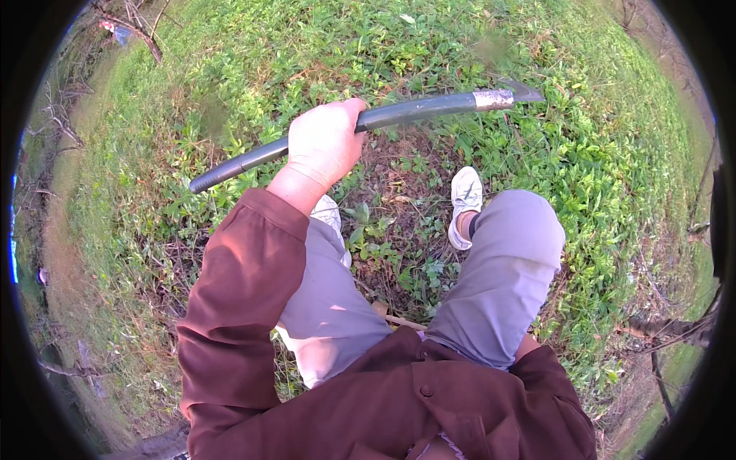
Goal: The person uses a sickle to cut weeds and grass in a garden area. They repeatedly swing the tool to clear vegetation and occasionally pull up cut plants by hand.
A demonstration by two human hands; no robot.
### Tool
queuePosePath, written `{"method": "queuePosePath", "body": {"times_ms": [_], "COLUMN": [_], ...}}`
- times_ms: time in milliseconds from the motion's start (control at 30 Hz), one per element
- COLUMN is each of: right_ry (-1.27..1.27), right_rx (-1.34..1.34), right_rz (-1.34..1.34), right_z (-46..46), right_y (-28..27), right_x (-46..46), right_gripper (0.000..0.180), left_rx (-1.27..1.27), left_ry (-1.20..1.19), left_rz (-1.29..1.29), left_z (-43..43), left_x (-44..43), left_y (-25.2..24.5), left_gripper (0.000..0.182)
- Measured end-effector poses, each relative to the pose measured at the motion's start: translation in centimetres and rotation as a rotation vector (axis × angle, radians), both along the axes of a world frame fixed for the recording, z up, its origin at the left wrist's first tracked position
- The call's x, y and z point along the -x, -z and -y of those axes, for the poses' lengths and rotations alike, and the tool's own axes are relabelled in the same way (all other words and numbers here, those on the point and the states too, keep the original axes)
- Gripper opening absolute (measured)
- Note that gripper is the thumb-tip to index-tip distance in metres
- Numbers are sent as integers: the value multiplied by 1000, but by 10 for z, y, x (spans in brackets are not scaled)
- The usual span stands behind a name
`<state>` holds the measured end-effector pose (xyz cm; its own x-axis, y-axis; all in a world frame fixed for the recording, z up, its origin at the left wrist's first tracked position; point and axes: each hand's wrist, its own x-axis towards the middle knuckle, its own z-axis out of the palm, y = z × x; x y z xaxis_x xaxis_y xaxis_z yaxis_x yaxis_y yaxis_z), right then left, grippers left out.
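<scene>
My left hand (328,135) is closed around the dark green, slightly curved handle (425,108) of a hand tool, held crosswise above the ground. A worn metal collar (493,99) joins the handle to a pointed metal blade (528,92) at the right end; the blade's full shape cannot be made out. The black butt end (215,177) sticks out to the left. Beside my right thigh (494,293), only the wrist of my right hand (525,347) shows, and the leg hides the fingers. Below the tool lies a patch of bare soil with weeds (402,172) between my shoes.
My white shoes (467,192) stand apart among low green weeds (575,161). A pale stick (405,322) lies between my legs. Bare branches (667,328) reach in at right, with more branches (63,123) at left. A small red and blue shape (118,31) is far off, unclear.
</scene>
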<state>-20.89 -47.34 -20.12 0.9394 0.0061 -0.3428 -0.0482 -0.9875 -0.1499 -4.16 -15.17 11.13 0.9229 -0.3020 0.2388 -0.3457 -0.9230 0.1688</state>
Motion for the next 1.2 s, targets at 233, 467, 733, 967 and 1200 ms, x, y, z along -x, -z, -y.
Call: {"method": "queuePosePath", "body": {"times_ms": [233, 467, 733, 967, 1200], "right_ry": [-36, -55, -30, 0, 43], "right_rx": [13, 7, 0, -30, -98], "right_rz": [-168, -234, -265, -340, -449], "right_z": [-24, -42, -40, -17, -1], "right_y": [30, 45, 62, 91, 109], "right_x": [-60, -113, -150, -141, -118], "right_gripper": [29, 29, 29, 30, 30], "left_rx": [-42, -106, -169, -52, 48], "left_ry": [-66, -105, -201, -296, -332], "left_rz": [-133, -260, -432, -612, -756], "left_z": [-29, -46, -65, -86, -73], "left_x": [-12, -16, -10, -24, -72], "left_y": [10, 30, 39, 56, 62], "left_gripper": [17, 12, 20, 19, 17]}}
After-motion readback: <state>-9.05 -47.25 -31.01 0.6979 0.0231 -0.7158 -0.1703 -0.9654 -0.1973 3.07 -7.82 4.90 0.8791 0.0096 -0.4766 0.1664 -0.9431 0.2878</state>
